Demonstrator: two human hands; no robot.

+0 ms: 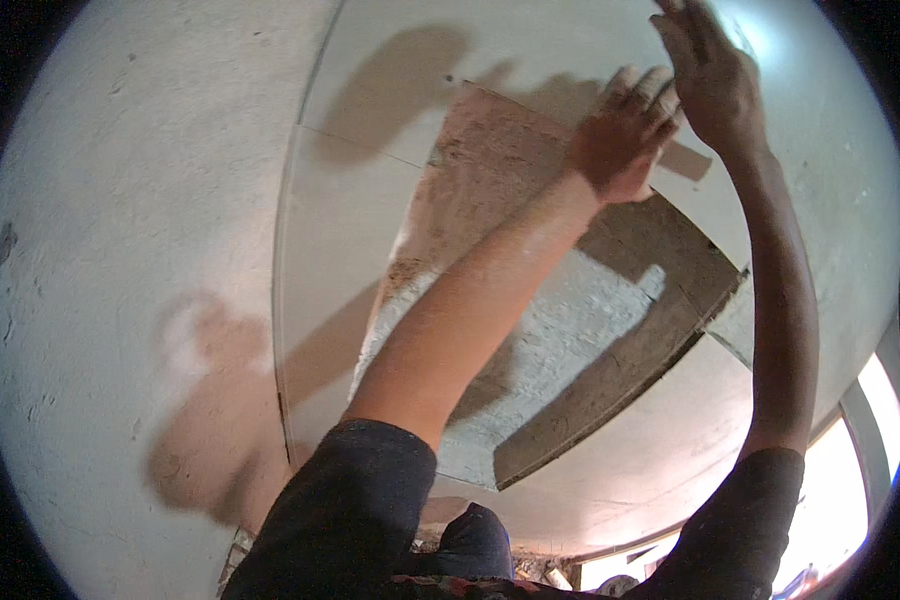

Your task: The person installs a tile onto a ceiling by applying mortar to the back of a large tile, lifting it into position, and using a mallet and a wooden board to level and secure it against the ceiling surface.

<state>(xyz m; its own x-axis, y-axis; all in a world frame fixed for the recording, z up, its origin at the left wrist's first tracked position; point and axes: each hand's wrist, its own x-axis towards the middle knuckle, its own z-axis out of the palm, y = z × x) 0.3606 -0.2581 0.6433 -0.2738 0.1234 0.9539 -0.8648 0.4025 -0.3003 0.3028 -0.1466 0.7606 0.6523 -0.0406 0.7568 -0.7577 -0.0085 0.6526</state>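
Note:
My left hand (625, 135) lies with its fingers stretched over the upper right edge of a rough, bare patch (500, 150) between pale tiles. Close by on the right, my right hand (712, 85) is raised with fingers extended over a pale tile (560, 50). Neither hand shows anything held, though the palms are hidden. A small tan rectangular shape (688, 160) sits beside the left hand; whether it is a strip or a shadow I cannot tell. My left forearm crosses the patch, covering part of it.
Grey, rough mortar (580, 300) shows inside the patch, with a dark edge along its lower right. More pale tile (620, 410) borders it below. A rough plastered surface (140, 170) fills the left side. Bright openings (830, 490) stand at the lower right. Strong shadows fall across the surfaces.

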